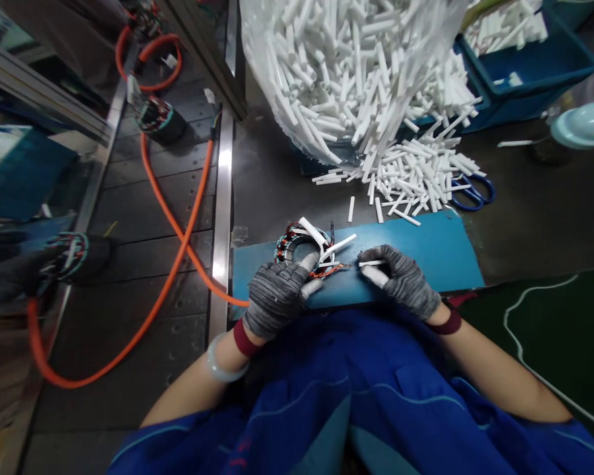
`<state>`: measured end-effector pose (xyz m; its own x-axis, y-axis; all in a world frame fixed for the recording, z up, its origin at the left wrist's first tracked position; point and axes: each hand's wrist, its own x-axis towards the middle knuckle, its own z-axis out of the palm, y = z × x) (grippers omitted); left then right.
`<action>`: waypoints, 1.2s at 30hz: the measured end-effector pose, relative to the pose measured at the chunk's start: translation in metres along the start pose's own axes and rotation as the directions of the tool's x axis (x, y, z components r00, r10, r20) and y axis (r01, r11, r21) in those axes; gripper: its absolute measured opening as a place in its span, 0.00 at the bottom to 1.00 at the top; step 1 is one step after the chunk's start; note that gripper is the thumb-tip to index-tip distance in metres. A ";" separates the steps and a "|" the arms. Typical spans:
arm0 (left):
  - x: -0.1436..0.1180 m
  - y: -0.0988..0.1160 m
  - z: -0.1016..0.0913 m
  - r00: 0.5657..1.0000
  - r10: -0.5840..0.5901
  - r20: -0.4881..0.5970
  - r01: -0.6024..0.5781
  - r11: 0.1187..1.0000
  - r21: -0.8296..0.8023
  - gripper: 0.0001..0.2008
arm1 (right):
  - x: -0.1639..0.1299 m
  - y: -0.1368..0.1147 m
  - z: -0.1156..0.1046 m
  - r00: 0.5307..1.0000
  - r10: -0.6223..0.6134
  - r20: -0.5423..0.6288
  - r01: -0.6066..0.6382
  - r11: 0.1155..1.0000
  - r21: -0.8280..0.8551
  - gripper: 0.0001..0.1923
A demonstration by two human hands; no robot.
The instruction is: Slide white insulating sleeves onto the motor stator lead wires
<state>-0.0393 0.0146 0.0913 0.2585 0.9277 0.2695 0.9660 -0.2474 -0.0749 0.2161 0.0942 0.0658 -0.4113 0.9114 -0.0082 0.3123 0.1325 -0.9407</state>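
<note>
A ring-shaped wound coil (292, 244) with red, black and teal wires lies on a blue mat (426, 247) in front of me. My left hand (277, 293), in a grey knit glove, grips the coil's near side. White sleeves (339, 246) stick out from its wire leads. My right hand (400, 280), also gloved, pinches a thin white tube (371, 263) and holds it at the coil's wire ends.
A large clear bag of white tubes (346, 72) spills a loose pile (416, 178) behind the mat. Blue scissors (475, 191) lie at the pile's right. Blue bins (525, 66) stand at the back right. Orange cable (178, 224) and other coils (161, 119) sit on the conveyor at left.
</note>
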 end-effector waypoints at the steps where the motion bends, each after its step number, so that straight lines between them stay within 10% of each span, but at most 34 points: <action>1: 0.000 0.000 0.000 1.000 -0.004 0.010 0.004 1.000 -0.012 0.23 | -0.001 0.003 0.004 1.000 0.015 0.020 -0.016 1.000 0.011 0.12; 9: 0.002 -0.002 -0.001 0.997 0.034 -0.075 -0.031 0.999 0.037 0.22 | 0.010 0.008 0.009 0.983 0.148 0.107 -0.164 0.974 0.155 0.18; 18: 0.000 -0.003 0.003 0.999 0.018 -0.046 -0.017 0.999 0.029 0.23 | 0.021 0.004 0.019 0.977 0.014 0.214 -0.064 0.972 0.225 0.18; 26: 0.002 0.000 0.003 0.972 0.138 -0.188 -0.149 0.988 -0.043 0.13 | 0.010 -0.025 0.024 0.946 -0.254 0.203 0.308 0.902 -0.303 0.20; 36: 0.015 0.009 0.006 0.956 0.151 -0.250 -0.167 0.985 -0.044 0.07 | 0.006 -0.015 0.025 0.969 -0.116 0.220 0.099 0.991 0.085 0.14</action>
<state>-0.0269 0.0275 0.0892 0.3934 0.7802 0.4864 0.9087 -0.4105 -0.0766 0.1873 0.0881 0.0708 -0.6227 0.7820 0.0263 0.1963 0.1887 -0.9622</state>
